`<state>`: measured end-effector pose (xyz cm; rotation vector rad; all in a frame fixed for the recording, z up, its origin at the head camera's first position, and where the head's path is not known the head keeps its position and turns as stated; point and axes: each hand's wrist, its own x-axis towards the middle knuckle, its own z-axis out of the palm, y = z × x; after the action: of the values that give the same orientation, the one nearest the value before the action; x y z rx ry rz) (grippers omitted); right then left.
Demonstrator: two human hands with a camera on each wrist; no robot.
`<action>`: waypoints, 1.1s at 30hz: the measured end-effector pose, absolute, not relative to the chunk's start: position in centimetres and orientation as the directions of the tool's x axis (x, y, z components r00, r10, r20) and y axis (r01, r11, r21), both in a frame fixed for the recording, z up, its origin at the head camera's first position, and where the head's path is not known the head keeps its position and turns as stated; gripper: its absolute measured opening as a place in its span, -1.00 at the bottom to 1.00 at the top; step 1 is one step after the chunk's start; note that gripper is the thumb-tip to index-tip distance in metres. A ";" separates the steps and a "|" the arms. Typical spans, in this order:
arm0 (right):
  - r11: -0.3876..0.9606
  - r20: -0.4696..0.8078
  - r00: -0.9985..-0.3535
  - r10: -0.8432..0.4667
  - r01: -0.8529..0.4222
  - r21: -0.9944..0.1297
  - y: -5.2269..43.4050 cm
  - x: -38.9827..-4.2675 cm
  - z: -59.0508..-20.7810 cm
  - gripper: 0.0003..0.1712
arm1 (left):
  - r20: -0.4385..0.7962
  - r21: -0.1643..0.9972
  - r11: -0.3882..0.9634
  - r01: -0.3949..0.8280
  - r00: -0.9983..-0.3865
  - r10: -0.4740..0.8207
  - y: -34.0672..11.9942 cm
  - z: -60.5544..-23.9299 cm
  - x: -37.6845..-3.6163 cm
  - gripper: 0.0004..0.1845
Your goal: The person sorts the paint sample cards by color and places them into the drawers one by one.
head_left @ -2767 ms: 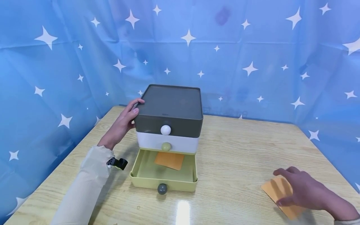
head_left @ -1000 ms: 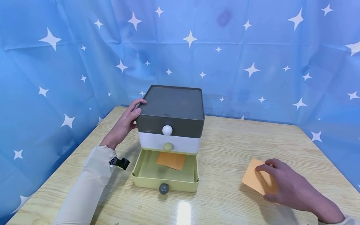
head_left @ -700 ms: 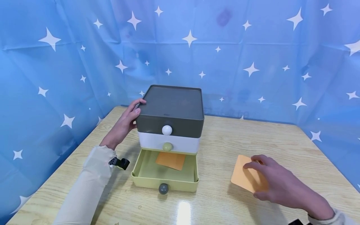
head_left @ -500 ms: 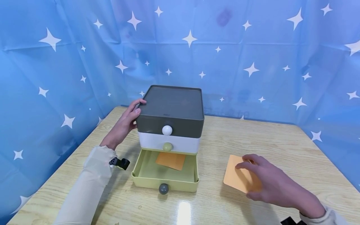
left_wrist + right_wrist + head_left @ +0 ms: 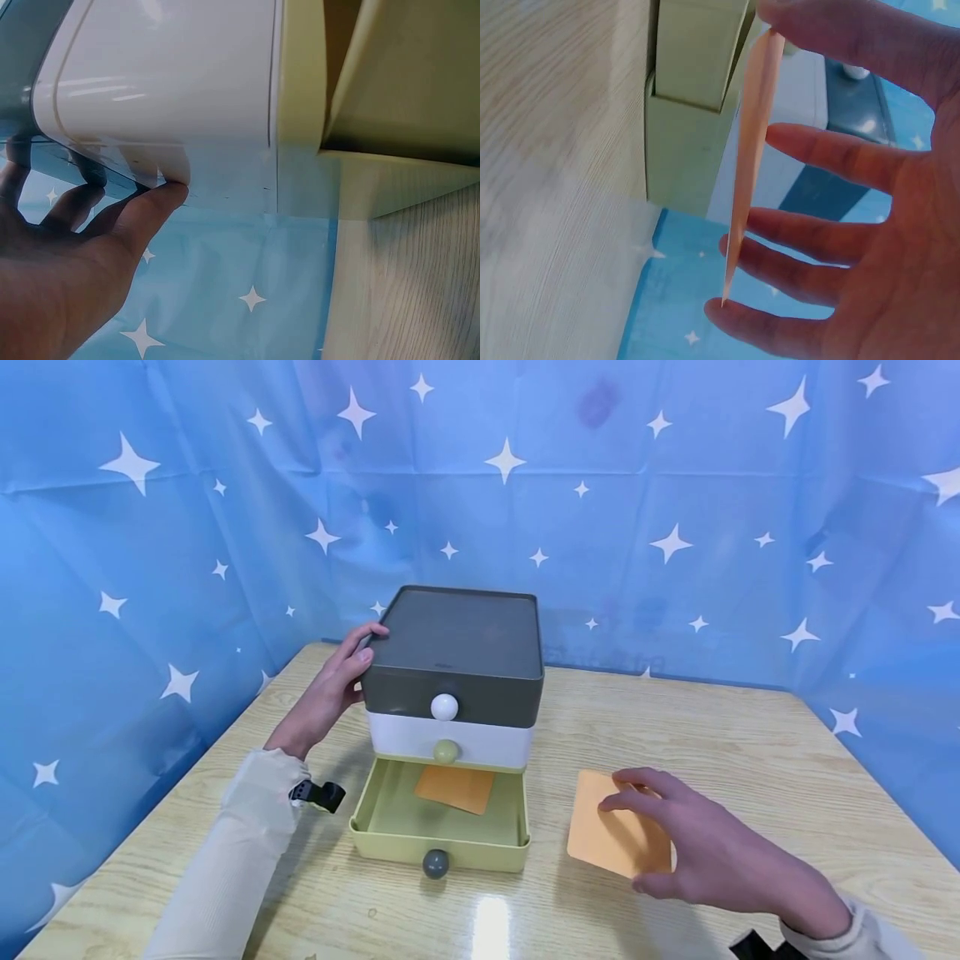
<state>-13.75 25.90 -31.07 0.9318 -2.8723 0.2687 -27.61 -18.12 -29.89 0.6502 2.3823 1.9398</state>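
A stacked drawer box (image 5: 455,631) has a dark grey top tier, a white middle tier and a green bottom tier. Its green bottom drawer (image 5: 438,852) stands pulled out, with an orange card (image 5: 456,787) lying inside. My left hand (image 5: 324,697) rests against the box's left side, fingertips on the upper edge; in the left wrist view its thumb touches the white wall (image 5: 172,60). To the right of the drawer, my right hand (image 5: 697,843) holds a second orange card (image 5: 600,827) by its edges, tilted over the table, as the right wrist view shows edge-on.
Round knobs stick out of the tiers: a white knob (image 5: 444,707), a green knob (image 5: 446,752) and a dark grey knob (image 5: 436,864) on the open drawer. Wooden table (image 5: 675,727) lies around the box. A blue star-patterned cloth (image 5: 570,510) hangs behind.
My right hand has picked the orange card up from the table's right side and carried it left toward the open drawer. My left hand has stayed on the box.
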 end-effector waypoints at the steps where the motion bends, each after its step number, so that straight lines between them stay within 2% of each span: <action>1: 0.788 0.158 -0.799 -0.580 -0.600 -0.138 25.8 -13.7 -31.1 -0.22 | 0.253 0.938 0.151 0.312 -0.915 0.315 -18.1 -29.9 -27.6 -0.54; 13: 0.677 0.127 -0.701 -0.702 -0.712 -0.189 24.4 -13.9 -30.8 -0.22 | 0.262 0.939 0.138 0.316 -0.913 0.313 -18.1 -29.9 -27.6 -0.56; 26: 0.619 0.075 -0.655 -0.752 -0.740 -0.264 21.8 -14.9 -29.9 -0.34 | 0.261 0.939 0.140 0.315 -0.914 0.310 -18.1 -30.0 -27.7 -0.55; 33: 0.599 0.048 -0.648 -0.761 -0.729 -0.332 20.5 -16.0 -30.0 -0.33 | 0.259 0.939 0.142 0.315 -0.914 0.311 -18.2 -30.0 -27.7 -0.55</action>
<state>-15.97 20.50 -30.00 1.3523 -2.8962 0.5279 -27.66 -18.19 -29.98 0.6508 2.3759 1.9543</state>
